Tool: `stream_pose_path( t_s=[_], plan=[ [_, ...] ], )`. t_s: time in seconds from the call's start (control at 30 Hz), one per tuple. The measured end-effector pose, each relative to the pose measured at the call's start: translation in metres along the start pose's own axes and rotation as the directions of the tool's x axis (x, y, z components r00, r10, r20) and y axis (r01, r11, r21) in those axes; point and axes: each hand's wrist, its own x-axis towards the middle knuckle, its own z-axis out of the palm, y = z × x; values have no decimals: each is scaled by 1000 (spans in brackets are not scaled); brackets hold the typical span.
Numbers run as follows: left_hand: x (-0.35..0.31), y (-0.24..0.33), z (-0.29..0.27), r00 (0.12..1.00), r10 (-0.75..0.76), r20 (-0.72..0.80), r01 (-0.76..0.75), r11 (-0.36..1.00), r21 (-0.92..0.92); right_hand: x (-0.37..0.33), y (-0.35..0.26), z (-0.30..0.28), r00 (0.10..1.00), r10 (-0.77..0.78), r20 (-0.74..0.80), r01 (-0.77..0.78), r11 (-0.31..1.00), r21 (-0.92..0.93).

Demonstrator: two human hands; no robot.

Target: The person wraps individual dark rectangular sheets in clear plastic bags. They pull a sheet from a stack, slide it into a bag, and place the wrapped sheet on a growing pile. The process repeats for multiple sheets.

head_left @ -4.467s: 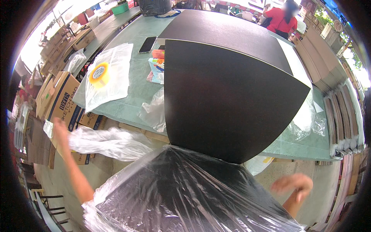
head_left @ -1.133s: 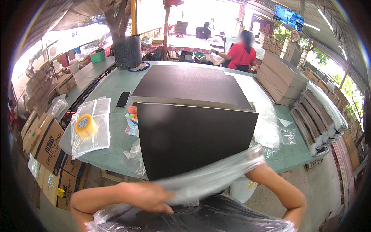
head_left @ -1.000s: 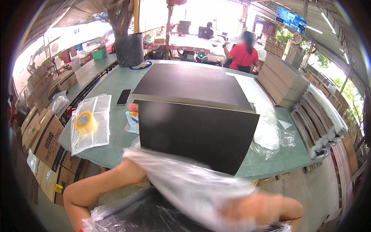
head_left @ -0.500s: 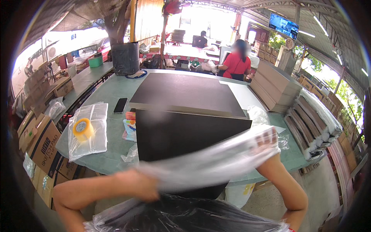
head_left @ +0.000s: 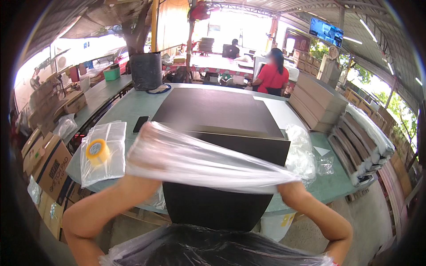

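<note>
- The left hand [head_left: 147, 150] is raised before the black stack, with the clear plastic film [head_left: 217, 164] drawn over it; motion blurs it, so I cannot tell how far its fingers are closed;
- The right hand [head_left: 292, 193] is lower, at the other end of the film; its fingers are curled narrow, holding that end;
- The film stretches between the 2 hands, sloping down from left to right, in the air in front of the black panel [head_left: 217, 208], which stands at the near side of the stack and reaches below the bench edge;
- The black stack [head_left: 217, 111] lies flat on the green bench [head_left: 116, 107], behind the film;
- At the lower edge, 1 dark surface [head_left: 199, 246] lies under wrinkled clear plastic, between the 2 forearms;
- On the bench to the left, 1 roll of yellowish tape [head_left: 97, 152] rests on flat clear bags [head_left: 108, 170]; 1 phone [head_left: 140, 124] lies near them, beyond the left hand;
- To the right of the stack are crumpled plastic [head_left: 301, 153], a tall pile of grey-brown boards [head_left: 316, 102] and plastic-wrapped bundles [head_left: 361, 146];
- Beyond the bench is 1 person in red [head_left: 274, 77]; 1 lit screen [head_left: 326, 32] hangs at upper right.
</note>
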Motion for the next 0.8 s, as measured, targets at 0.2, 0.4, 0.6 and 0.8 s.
stream_pose_path(
  t_s=[0.2,0.4,0.6,0.8],
  plan=[
    [-68,-32,39,960,80,268,29,925,-380,-35,-13,-94,895,-272,-354,443,635,633],
    [-28,4,-55,742,441,505,410,298,-862,-20,62,-57,534,682,-501,-19,602,799],
    [-50,-98,11,788,-612,-72,600,788,-137,22,-23,-51,844,157,-512,186,811,555],
    [-5,-51,26,944,-324,64,308,793,-526,44,40,-37,718,387,-578,45,803,594]
  ],
)
